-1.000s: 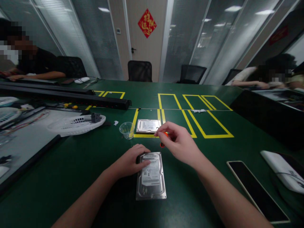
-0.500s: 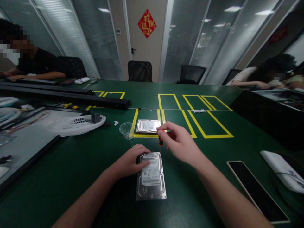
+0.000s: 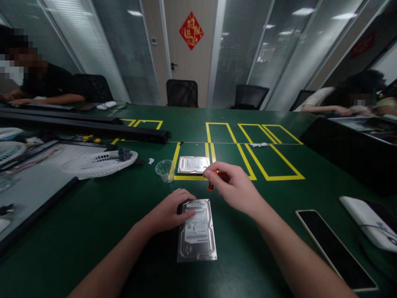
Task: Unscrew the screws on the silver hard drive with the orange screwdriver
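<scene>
A silver hard drive (image 3: pixel 197 236) with a white label lies flat on the green table in front of me. My left hand (image 3: pixel 173 211) grips its upper left side, thumb on the label and fingers along the far edge. In my right hand (image 3: pixel 232 182) is a small red and black screwdriver (image 3: pixel 211 186), pinched by its handle and held nearly upright. Its thin tip meets the drive's far right corner; the screw there is too small to make out. Just beyond, a second hard drive (image 3: pixel 192 164) rests inside a yellow taped box, beside a clear plastic cup (image 3: pixel 165 171).
To the right lie a phone (image 3: pixel 335 248) and a white device (image 3: pixel 369 223) with a cable. On the left are a grey panel (image 3: pixel 46 190), a white racket-shaped frame (image 3: pixel 99 163) and long black bars (image 3: pixel 139 133). One person sits at far left, others at far right.
The screwdriver handle has turned slightly in my right fingers, while its tip stays at the same corner. My left hand and the drive have not visibly moved.
</scene>
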{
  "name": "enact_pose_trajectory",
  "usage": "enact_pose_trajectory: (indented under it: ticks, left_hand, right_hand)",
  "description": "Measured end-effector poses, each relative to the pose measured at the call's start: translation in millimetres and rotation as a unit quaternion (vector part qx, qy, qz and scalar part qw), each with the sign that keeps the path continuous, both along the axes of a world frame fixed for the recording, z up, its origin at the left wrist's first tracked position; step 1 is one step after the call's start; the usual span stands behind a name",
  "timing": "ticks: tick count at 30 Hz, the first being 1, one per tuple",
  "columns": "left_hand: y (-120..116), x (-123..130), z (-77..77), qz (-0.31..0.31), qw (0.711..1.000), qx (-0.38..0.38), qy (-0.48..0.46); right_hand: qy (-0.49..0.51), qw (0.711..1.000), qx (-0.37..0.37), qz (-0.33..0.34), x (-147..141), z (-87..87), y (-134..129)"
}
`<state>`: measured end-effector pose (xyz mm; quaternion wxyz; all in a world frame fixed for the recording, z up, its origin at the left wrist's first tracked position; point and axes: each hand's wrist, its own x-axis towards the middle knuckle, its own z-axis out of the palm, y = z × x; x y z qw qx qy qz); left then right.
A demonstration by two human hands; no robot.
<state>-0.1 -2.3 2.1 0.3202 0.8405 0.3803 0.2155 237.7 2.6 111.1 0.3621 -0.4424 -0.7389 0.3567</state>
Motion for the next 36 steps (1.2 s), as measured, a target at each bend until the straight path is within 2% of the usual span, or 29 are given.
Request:
enact_pose_trajectory:
  ticks: [6, 12, 18, 24, 27, 33, 36]
  left_hand:
    - [-0.2, 0.6, 1.5, 0.002, 1.0, -0.005, 0.006]
    - [0.0, 0.6, 1.1, 0.003, 1.0, -0.003, 0.005]
    - [0.0, 0.0, 1.1, 0.001, 1.0, -0.003, 0.005]
    - [-0.2, -0.1, 1.3, 0.001, 1.0, -0.004, 0.006]
    - [-0.2, -0.3, 1.0, 0.002, 1.0, -0.007, 0.006]
    - [-0.2, -0.2, 0.8, 0.004, 1.0, -0.006, 0.009]
    - [-0.4, 0.1, 1.7, 0.005, 1.0, -0.013, 0.011]
  right_hand:
    - [0.021, 0.999, -0.035, -0.011, 0.4, 2.9, -1.1]
    - [-0.016, 0.999, 0.005, -0.038, 3.8, -2.1, 0.5]
    - [-0.014, 0.998, 0.027, -0.054, 2.7, -6.1, 1.3]
    - [-0.014, 0.999, 0.032, -0.026, 3.7, -3.2, 1.5]
    - [-0.034, 0.999, 0.021, -0.007, 3.4, -0.7, 1.5]
    - [0.001, 0.999, -0.039, -0.012, 4.3, 1.4, 2.0]
    - [0.005, 0.999, -0.04, -0.007, 6.4, 1.4, 2.5]
